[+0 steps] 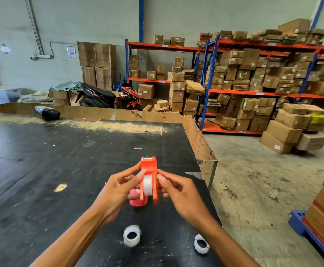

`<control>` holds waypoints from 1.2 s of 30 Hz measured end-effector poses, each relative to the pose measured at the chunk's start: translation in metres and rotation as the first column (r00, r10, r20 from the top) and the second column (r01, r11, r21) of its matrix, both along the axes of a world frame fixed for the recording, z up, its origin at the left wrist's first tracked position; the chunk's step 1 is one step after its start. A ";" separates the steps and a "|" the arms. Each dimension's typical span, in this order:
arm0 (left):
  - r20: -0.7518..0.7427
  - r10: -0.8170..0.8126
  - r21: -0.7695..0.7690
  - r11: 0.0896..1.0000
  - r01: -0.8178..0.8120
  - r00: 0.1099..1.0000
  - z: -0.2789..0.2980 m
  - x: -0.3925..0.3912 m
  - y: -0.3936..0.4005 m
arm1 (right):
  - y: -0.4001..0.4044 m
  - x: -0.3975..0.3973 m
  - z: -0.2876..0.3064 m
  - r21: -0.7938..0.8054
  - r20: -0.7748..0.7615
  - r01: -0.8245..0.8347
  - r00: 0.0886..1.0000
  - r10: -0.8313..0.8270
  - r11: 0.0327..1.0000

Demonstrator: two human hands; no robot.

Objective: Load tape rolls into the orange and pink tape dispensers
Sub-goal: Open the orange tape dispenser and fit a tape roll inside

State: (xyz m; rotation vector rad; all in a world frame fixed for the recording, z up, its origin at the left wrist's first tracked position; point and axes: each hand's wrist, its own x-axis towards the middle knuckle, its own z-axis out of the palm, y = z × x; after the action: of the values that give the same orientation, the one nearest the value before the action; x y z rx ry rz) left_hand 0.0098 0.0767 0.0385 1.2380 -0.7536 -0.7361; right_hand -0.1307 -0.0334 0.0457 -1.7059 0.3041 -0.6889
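I hold the orange tape dispenser [149,170] above the black table [41,160], its cutter end pointing away from me. A white tape roll [148,185] sits between its two side walls. My left hand [116,191] grips the left wall and my right hand [178,189] grips the right wall, fingertips near the roll. The pink tape dispenser [135,201] lies on the table just under my left hand, mostly hidden. A second white tape roll [131,236] lies near the table's front. A smaller white ring [201,244] lies to its right, partly behind my right forearm.
The table's right edge [201,151] has a cardboard rim, with concrete floor beyond. A black wrapped bundle [47,112] lies at the far left of the table. Shelves of cardboard boxes [253,78] and parked scooters [109,97] stand behind. A blue pallet [299,222] with stacked cartons is at right.
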 end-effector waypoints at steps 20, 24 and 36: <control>0.050 -0.053 -0.013 0.998 0.053 0.997 -0.001 0.029 0.015 | 0.017 0.039 0.013 -0.046 -0.026 0.085 0.996 -0.087 0.995; 0.062 -0.004 -0.048 0.999 0.007 0.998 0.002 0.038 0.021 | 0.017 0.052 0.026 -0.088 -0.045 0.095 0.994 -0.099 0.992; 0.015 -0.058 -0.003 0.998 0.058 0.998 -0.005 0.062 0.044 | 0.038 0.076 0.020 -0.040 -0.111 0.067 0.991 -0.071 0.997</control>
State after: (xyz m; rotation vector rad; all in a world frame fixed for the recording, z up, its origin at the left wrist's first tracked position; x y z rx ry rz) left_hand 0.0717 0.1203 0.0337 1.2241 -0.8055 -0.7735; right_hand -0.0545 0.0045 0.0653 -1.7789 0.4334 -0.6532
